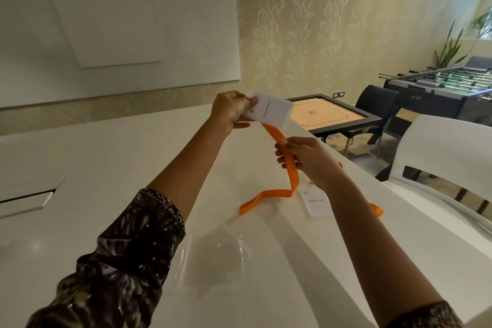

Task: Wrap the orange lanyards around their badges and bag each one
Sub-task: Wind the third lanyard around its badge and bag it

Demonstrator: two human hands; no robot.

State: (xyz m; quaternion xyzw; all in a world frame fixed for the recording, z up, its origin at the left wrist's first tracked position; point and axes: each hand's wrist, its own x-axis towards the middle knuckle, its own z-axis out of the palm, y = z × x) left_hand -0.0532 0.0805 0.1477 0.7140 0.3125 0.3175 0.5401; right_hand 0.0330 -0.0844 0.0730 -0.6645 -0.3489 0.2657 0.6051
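Spreading wide under both my arms, the white desk [106,168] fills most of the view. A glossy whiteboard [186,34] hangs on the wall beyond it. At my right, a white chair [439,146] stands against the desk's edge. Further back are a foosball table [439,85] and a carrom board [327,114] in a dark frame.

Clear bags [218,255] lie flat on the desk between my forearms, close to me, and I cannot tell how many there are.

An orange lanyard [275,136] runs straight down from the lower edge of the raised badge [271,110] into my right grip [306,160]. Below that, it drops to the desk, bends, and trails left to end flat on the surface. My right grip is curled round this strap, fingers pinching it in the air above the desk. My left grip [231,109] is clenched on one corner of the white badge, holding it up and tilted over the desk's far edge.

A second badge [315,202] lies flat on the desk just under my right wrist, partly hidden by it. Its own strap [376,209] shows orange on either side of my right forearm.
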